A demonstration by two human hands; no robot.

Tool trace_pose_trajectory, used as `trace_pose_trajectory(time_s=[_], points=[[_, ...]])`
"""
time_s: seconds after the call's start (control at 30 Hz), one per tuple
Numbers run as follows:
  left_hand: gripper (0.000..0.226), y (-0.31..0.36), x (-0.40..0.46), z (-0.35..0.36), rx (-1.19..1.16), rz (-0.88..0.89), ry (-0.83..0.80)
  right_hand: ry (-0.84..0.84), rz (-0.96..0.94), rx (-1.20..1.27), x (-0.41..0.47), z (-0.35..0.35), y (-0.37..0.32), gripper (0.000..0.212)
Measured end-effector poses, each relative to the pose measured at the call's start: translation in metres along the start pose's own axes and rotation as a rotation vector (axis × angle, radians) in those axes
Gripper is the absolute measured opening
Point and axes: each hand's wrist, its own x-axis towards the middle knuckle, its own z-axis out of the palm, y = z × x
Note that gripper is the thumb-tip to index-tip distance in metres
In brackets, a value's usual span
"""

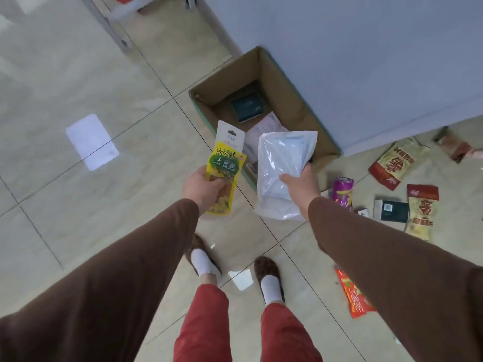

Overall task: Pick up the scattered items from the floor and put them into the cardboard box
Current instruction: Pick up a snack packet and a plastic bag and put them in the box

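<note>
My left hand grips a yellow snack packet together with a white hang-tab card behind it. My right hand holds a clear plastic bag with pale blue contents. Both are held over the near end of the open cardboard box, which stands on the floor against a blue wall. Inside the box lie a dark green packet and white paper.
Scattered on the floor at right: a purple packet, a red-and-tan snack bag, another tan bag, a dark green packet, a red packet and a brown wrapper. My slippered feet stand below.
</note>
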Motion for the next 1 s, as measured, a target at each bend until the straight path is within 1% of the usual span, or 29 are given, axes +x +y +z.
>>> trace_pose_trajectory(time_s=[0.07,0.17,0.27,0.37,0.47,0.5,0.6,0.7,0.73,0.77,0.8,0.83,0.87,0.9,0.97,1.0], points=[[0.036,0.016,0.023,-0.011,0.012,0.014,-0.036,0.034,0.045,0.046,0.009,0.008,-0.011,0.045],[0.027,0.041,0.058,-0.024,0.015,0.054,-0.107,0.085,0.103,0.131,0.027,0.020,-0.024,0.040],[0.012,0.069,0.095,-0.029,0.095,0.095,-0.148,0.138,0.145,0.208,0.047,0.031,-0.035,0.037],[0.008,0.099,0.133,-0.025,0.202,0.103,-0.170,0.156,0.199,0.319,0.072,0.038,-0.046,0.035],[0.027,0.125,0.171,-0.014,0.324,0.124,-0.189,0.169,0.233,0.346,0.098,0.045,-0.056,0.041],[0.031,0.132,0.183,-0.011,0.353,0.134,-0.196,0.173,0.248,0.366,0.107,0.047,-0.059,0.045],[0.031,0.150,0.214,0.002,0.424,0.170,-0.238,0.185,0.298,0.393,0.130,0.053,-0.064,0.056],[0.038,0.165,0.237,0.012,0.466,0.198,-0.239,0.220,0.324,0.420,0.149,0.059,-0.066,0.061],[0.041,0.168,0.245,0.015,0.516,0.214,-0.243,0.234,0.330,0.421,0.153,0.061,-0.067,0.069],[0.048,0.170,0.252,0.016,0.584,0.232,-0.242,0.244,0.343,0.417,0.158,0.063,-0.066,0.080],[0.057,0.171,0.258,0.017,0.661,0.258,-0.232,0.256,0.364,0.408,0.160,0.065,-0.066,0.092],[0.066,0.173,0.262,0.016,0.733,0.286,-0.219,0.269,0.386,0.393,0.163,0.067,-0.064,0.097],[0.070,0.175,0.265,0.014,0.782,0.321,-0.212,0.280,0.397,0.360,0.163,0.068,-0.062,0.095],[0.065,0.176,0.266,0.012,0.811,0.359,-0.220,0.287,0.392,0.311,0.162,0.070,-0.057,0.087],[0.048,0.177,0.262,0.007,0.862,0.458,-0.249,0.292,0.333,0.160,0.151,0.073,-0.052,0.065],[0.043,0.177,0.258,0.003,0.902,0.518,-0.270,0.293,0.291,0.068,0.142,0.075,-0.051,0.054]])
